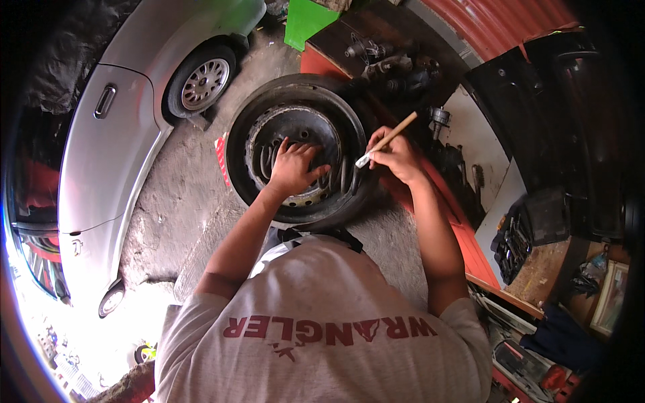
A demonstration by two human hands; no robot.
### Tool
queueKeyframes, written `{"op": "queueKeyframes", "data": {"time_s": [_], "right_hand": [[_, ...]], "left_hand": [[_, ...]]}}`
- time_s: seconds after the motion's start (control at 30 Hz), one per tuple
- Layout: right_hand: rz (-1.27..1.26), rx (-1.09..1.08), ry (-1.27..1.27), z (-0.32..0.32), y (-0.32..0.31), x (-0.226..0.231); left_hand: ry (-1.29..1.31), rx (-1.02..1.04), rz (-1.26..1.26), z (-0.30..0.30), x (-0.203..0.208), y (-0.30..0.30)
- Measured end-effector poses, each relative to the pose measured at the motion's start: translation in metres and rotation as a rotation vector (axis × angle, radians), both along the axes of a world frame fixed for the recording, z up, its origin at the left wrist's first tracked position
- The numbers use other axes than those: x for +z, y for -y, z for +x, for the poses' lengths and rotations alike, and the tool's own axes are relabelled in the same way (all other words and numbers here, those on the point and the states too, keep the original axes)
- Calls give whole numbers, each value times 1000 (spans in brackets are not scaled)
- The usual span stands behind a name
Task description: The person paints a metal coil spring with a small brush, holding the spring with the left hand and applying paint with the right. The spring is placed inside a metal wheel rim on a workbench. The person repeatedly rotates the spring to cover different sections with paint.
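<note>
Two hands at a worn wheel lying flat on the concrete.

The left hand [293, 168] lies spread, fingers open, on the dark steel rim [295, 144] of the black tyre [269, 101], over a coil spring [269, 158]. Beside it, right hand [398, 156] fingers pinch a wooden-handled brush [386, 141], bristle end against the tyre's inner edge.

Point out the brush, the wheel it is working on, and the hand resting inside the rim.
brush [388, 139]: head view, on its wooden handle, held by the right hand [396, 158].
wheel [238, 144]: head view, on the tyre's left sidewall.
left hand [293, 168]: head view, on the back of the hand, inside the rim.
</note>
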State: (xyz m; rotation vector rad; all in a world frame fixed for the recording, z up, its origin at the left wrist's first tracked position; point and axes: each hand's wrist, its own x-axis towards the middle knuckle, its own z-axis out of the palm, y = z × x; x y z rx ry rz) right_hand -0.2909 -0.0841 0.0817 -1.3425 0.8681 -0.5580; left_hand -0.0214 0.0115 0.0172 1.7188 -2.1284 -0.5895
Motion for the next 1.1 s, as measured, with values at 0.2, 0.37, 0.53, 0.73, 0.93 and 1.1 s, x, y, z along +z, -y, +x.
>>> {"op": "queueKeyframes", "data": {"time_s": [0.2, 0.37, 0.53, 0.73, 0.93, 1.1], "right_hand": [[-201, -127, -356, 3, 14, -12], [-65, -23, -136, 10, 3, -7], [14, -44, -92, 4, 6, -15], [-350, -96, -381, 8, 0, -15], [63, -150, 111, 5, -5, -11], [-288, -133, -235, -6, 9, -49]], "left_hand": [[-8, -1, -50, -3, -3, 3], [6, 15, -54, -1, -7, 0], [-6, 20, -51, -2, -3, 2], [-10, 20, -24, -1, 0, 2], [-20, 37, -81, -1, 1, -1], [-16, 28, -81, -4, 1, 0]]}}
